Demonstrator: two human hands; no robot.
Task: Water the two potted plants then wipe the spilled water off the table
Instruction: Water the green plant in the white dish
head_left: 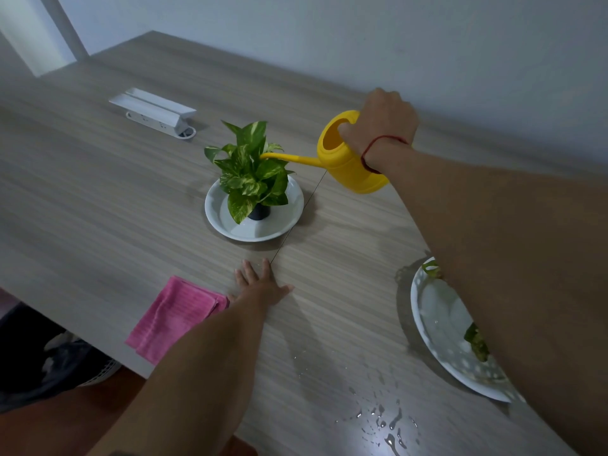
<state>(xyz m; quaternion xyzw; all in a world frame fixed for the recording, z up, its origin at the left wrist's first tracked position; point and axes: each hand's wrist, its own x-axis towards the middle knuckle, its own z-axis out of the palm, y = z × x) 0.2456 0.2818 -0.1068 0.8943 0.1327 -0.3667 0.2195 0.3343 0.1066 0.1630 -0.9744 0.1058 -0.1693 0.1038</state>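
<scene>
My right hand (381, 123) grips the handle of a yellow watering can (348, 159), tilted so its long spout reaches into the leaves of a green potted plant (250, 169). That plant stands in a small dark pot on a white plate (289, 205) mid-table. My left hand (260, 286) lies flat on the table with fingers spread, touching the edge of a folded pink cloth (174, 315). A second plant (477, 343) on another white plate (437, 327) is mostly hidden behind my right forearm. Spilled water drops (385, 422) lie on the near table.
A white power strip with a raised cover (158, 111) sits at the far left of the wooden table (98, 192). A wall runs behind the table's far edge. The near-left table edge drops to a floor with dark items.
</scene>
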